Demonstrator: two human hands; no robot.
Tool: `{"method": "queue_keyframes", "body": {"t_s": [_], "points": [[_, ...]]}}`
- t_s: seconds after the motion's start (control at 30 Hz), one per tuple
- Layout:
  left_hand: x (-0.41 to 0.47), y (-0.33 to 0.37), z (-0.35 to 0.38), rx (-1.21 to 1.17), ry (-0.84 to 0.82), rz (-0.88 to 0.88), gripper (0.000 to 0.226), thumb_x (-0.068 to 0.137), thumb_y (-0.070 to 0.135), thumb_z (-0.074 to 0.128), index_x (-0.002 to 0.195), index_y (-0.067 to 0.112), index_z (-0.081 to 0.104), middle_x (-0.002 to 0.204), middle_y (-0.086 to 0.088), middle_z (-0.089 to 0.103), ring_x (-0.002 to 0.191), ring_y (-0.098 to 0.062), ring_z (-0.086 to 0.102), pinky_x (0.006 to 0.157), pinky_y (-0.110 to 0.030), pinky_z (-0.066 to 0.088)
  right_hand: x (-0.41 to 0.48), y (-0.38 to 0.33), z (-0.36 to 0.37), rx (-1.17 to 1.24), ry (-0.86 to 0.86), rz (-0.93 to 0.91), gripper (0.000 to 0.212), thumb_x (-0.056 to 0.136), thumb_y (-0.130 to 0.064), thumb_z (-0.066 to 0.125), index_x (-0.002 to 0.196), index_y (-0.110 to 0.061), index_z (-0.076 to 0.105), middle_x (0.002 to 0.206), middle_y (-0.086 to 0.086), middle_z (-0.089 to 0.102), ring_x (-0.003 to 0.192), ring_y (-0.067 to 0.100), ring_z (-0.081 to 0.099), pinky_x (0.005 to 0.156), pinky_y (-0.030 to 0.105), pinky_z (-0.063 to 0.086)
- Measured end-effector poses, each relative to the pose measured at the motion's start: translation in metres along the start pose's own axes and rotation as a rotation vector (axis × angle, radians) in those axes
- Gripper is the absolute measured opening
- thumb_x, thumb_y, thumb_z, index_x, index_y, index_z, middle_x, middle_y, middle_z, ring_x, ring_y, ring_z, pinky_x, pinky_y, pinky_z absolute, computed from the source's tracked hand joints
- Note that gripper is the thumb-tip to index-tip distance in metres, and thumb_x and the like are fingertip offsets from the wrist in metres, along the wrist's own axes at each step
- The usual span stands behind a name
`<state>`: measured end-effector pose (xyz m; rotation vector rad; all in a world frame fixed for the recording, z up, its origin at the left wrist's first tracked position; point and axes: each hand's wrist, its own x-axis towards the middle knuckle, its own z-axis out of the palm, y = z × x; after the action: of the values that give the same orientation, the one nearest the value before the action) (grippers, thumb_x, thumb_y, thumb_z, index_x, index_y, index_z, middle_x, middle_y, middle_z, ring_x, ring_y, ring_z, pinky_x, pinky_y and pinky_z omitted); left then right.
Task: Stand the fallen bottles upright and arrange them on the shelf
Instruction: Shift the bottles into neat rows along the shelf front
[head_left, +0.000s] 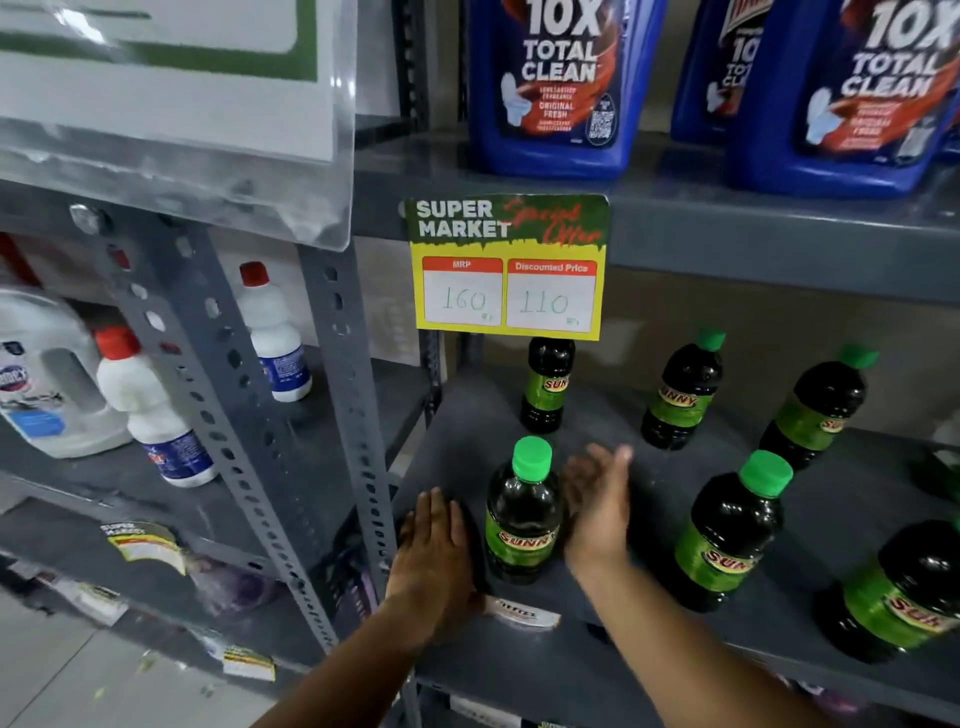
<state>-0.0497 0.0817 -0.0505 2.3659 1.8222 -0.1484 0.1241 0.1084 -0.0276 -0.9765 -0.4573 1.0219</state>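
Both forearms reach in from the near edge: the left hand (434, 540) lies flat and open on the grey shelf (519, 670), just left of the near-left Sunny bottle (522, 514). That bottle stands upright, long axis vertical, between the hands. The right hand (597, 509) is open just to its right, holding nothing, slightly nearer the bottle.
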Motion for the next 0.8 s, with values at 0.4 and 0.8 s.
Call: {"method": "queue_keyframes", "body": {"t_s": [0.4,0.8], "points": [[0.007,0.003,-0.007,0.114,-0.111,-0.003,0.094,0.096,0.049,0.044,0.144,-0.004,-0.017,0.15,-0.026,-0.026,0.14,-0.042,-0.021,0.117,-0.051,-0.005,0.138,0.009,0.039,-0.904,-0.247,-0.161,0.073,0.067,-0.009,0.085,0.128,-0.008,0.045,0.119,0.009,0.058,0.111,0.028,0.058,0.087,0.034,0.045],[0.005,0.001,0.001,0.118,-0.052,0.007,0.097,0.096,0.046,0.05,0.14,-0.003,-0.022,0.15,-0.029,-0.024,0.139,-0.041,-0.022,0.114,-0.05,-0.006,0.12,0.002,0.045,-1.078,-0.119,-0.287,0.085,0.051,-0.033,0.094,0.115,-0.006,0.046,0.118,0.014,0.053,0.11,0.031,0.056,0.085,0.035,0.046]]}}
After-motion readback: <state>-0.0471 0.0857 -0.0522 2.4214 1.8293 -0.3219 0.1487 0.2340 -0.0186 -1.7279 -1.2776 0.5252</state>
